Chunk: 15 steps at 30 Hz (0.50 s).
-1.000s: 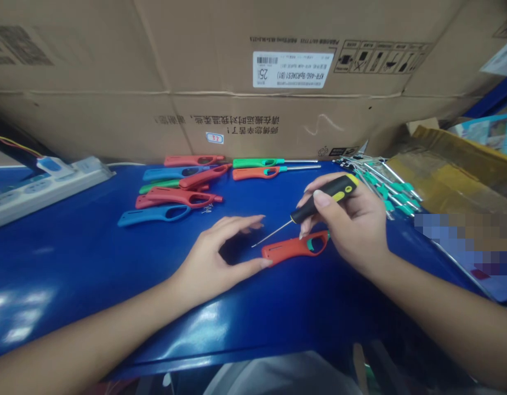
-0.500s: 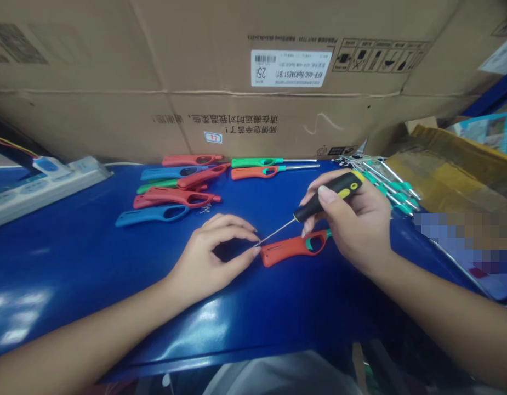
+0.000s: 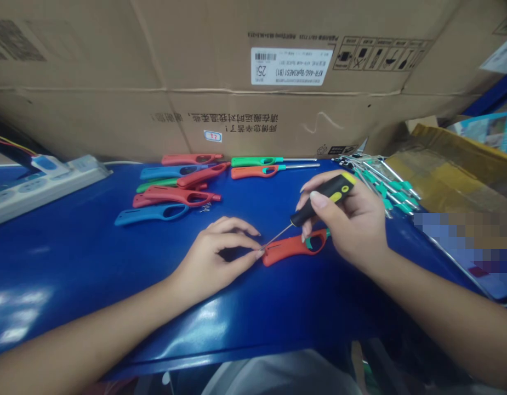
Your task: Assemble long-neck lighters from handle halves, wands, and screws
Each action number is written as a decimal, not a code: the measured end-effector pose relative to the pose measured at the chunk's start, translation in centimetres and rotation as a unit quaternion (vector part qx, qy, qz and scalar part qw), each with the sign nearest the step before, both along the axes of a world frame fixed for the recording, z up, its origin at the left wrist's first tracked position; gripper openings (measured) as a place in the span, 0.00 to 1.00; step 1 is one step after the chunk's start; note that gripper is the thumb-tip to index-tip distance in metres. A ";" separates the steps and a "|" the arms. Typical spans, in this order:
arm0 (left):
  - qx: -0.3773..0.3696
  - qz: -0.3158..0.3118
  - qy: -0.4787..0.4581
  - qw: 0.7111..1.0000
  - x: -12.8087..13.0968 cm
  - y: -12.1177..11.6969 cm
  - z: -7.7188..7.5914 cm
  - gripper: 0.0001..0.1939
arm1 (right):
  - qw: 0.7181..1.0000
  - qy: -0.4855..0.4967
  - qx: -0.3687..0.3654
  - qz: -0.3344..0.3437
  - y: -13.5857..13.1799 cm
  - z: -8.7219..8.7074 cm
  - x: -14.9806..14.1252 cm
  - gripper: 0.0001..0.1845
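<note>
My right hand point(image 3: 358, 222) grips a screwdriver point(image 3: 303, 213) by its black and yellow handle, the thin shaft slanting down to the left. My left hand point(image 3: 210, 255) pinches thumb and forefinger together at the screwdriver's tip; anything between them is too small to make out. Just right of that pinch, an orange lighter handle point(image 3: 283, 250) with a green trigger lies on the blue table point(image 3: 253, 312). Its grip end points left toward my left fingertips, and its front end is partly hidden by my right hand.
Red, blue and green lighter handles point(image 3: 177, 197) lie back left, with small metal pieces point(image 3: 206, 207) beside them. Two long-nosed lighters point(image 3: 255, 171) lie farther back. Metal rods with green parts point(image 3: 385, 186) are piled right, near a taped carton point(image 3: 450, 175). A power strip point(image 3: 43, 186) sits left.
My left thumb and forefinger have closed together at the screwdriver's tip. The tip, with the left fingertips, has moved slightly right, up against the end of the orange lighter handle.
</note>
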<state>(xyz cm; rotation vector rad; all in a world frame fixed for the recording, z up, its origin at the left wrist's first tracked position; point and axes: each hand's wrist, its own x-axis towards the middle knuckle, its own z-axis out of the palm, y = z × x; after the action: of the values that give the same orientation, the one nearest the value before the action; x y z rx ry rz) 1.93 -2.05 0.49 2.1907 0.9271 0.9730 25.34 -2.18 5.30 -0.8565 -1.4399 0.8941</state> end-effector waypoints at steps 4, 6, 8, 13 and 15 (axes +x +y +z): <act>-0.013 -0.020 0.010 1.000 0.2 0.1 -0.3 0.03 | 1.000 -0.019 0.010 0.019 -0.2 -0.1 -0.1 0.08; -0.015 -0.026 0.010 1.000 0.3 0.1 -0.3 0.03 | 0.999 -0.022 0.016 0.027 -0.3 -0.1 -0.1 0.08; -0.014 -0.035 0.013 0.999 0.4 0.0 -0.2 0.06 | 0.999 -0.020 0.018 0.030 -0.3 -0.1 -0.2 0.07; -0.005 -0.054 0.065 0.996 0.5 -0.1 -0.1 0.24 | 0.999 -0.041 0.034 0.000 -0.2 0.2 -0.1 0.08; -0.006 -0.059 0.088 0.994 0.5 -0.1 -0.2 0.24 | 0.998 -0.047 0.038 0.004 -0.1 0.2 -0.1 0.08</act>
<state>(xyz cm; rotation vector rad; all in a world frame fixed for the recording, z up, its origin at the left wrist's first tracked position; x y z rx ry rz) 2.43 -2.16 0.32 2.3214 0.8675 0.7260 25.22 -2.31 5.46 -0.8454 -1.5491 0.8081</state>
